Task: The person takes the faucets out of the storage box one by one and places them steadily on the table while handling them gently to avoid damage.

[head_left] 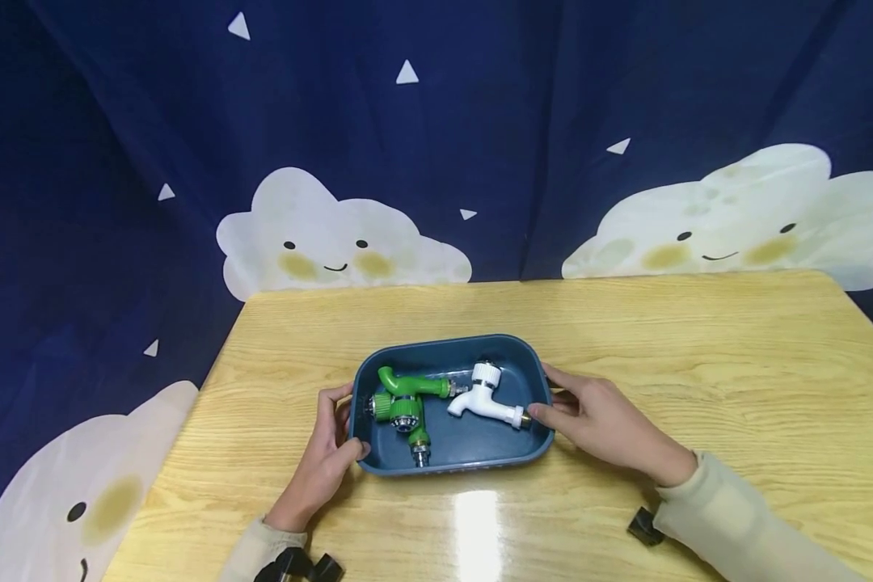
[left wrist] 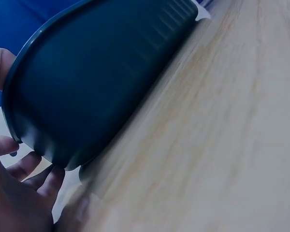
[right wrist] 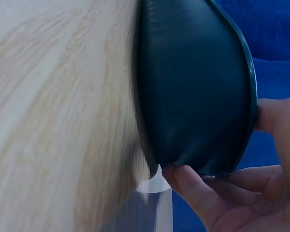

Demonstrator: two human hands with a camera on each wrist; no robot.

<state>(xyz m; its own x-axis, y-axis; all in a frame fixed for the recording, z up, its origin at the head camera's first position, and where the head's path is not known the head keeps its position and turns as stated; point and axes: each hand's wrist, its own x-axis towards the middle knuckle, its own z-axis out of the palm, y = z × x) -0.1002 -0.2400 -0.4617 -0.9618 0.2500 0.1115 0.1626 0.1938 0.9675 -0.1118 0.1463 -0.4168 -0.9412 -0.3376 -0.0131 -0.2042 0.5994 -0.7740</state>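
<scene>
A dark blue plastic bin [head_left: 451, 466] with rounded corners sits between both hands in the head view. My left hand [head_left: 325, 461] grips its left end, thumb over the rim and fingers against the outer wall. At the opposite end my right hand [head_left: 602, 420] holds it the same way, thumb on the rim. Inside, two green faucets [head_left: 418, 385] lie crossed on the left. A white faucet [head_left: 482, 398] with a brass-coloured end lies at the right. Both wrist views show the bin's outer wall [left wrist: 82, 82] close over the tabletop, with fingers [right wrist: 195, 186] curled under its end.
The bin is over a light wood-grain table [head_left: 698, 356]. Behind it hangs a dark blue curtain [head_left: 436, 137] printed with smiling clouds and white triangles. Black wrist-camera mounts [head_left: 646, 527] show at the sleeves.
</scene>
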